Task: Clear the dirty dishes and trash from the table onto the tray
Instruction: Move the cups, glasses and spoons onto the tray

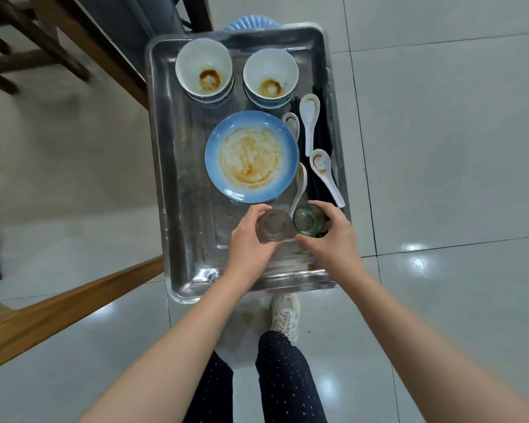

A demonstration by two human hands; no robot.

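A steel tray [177, 190] stands below me. In it are two stacks of stained white bowls [204, 70] [270, 75], a smeared blue plate [251, 157], several white spoons [309, 116] and black chopsticks [321, 132] along its right side. My left hand [248, 239] grips a clear glass [274, 225] over the tray's near part. My right hand [330, 236] grips a green glass [308, 220] just to the right of it. The two glasses touch or nearly touch.
A wooden table edge [74, 303] runs along the left, with a wooden chair [28, 41] behind it. Something light blue [251, 24] peeks out past the tray's far rim. Glossy floor tiles surround the tray; my legs and a shoe [286, 315] are below it.
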